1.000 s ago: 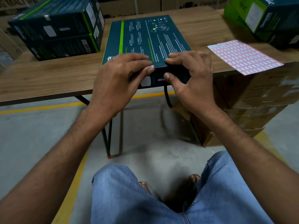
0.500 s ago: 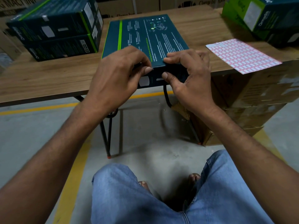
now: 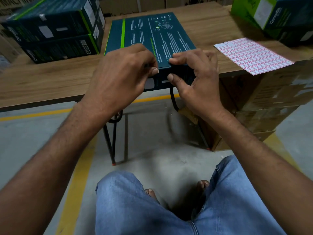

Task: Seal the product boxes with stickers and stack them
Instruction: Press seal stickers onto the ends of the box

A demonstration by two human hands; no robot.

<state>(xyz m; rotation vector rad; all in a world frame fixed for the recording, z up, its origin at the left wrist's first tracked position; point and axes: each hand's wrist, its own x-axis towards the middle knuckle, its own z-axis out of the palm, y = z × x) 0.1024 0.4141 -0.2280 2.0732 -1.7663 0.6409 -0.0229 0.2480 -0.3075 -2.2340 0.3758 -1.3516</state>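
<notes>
Together, the left hand (image 3: 122, 78) and right hand (image 3: 198, 80) pinched the near end of one closed product box (image 3: 152, 34), fingers curled over its top edge and thumbs on its front face. It lay flat at the front edge of the table (image 3: 42, 82), its long axis running away from the person. Two stacked boxes (image 3: 54, 38) sat to its left and one sticker sheet (image 3: 252, 55) to its right.

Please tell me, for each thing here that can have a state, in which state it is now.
Box: closed, flat at the table's near edge.
Left hand: grips the box's near edge, thumb on its front.
Right hand: pinches that edge, fingers on top, thumb on front.
Sticker sheet: flat on the table.
Left stack: two boxes, one upon the other.
Right boxes: stacked, partly out of view.
</notes>
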